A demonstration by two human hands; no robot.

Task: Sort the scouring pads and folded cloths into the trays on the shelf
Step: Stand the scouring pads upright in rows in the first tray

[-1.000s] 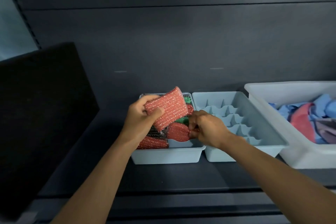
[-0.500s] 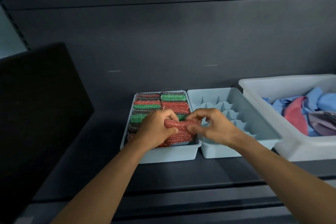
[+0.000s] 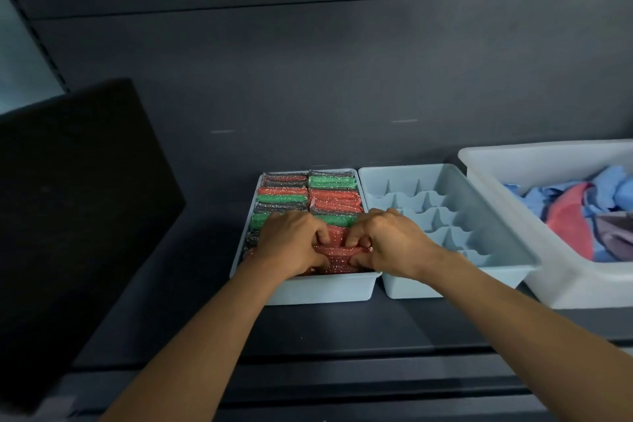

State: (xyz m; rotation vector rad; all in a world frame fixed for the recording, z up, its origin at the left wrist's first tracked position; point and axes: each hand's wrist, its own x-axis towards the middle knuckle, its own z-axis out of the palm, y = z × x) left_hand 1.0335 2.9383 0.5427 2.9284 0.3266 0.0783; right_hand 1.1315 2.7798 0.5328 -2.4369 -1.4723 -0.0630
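The white bin (image 3: 548, 288) at the right is cut off by the frame edge, so the blue, red and grey cloths (image 3: 579, 219) heaped in it cannot be counted. Two pale blue trays sit touching on the dark shelf (image 3: 342, 329): the divided tray (image 3: 493, 240) on the right, and the left tray (image 3: 308, 291) packed with two rows of upright scouring pads (image 3: 329, 199), its near rows hidden by the hands. Left hand (image 3: 291, 243) and right hand (image 3: 390, 240) both pinch one red pad (image 3: 337, 250) at the tray's near end.
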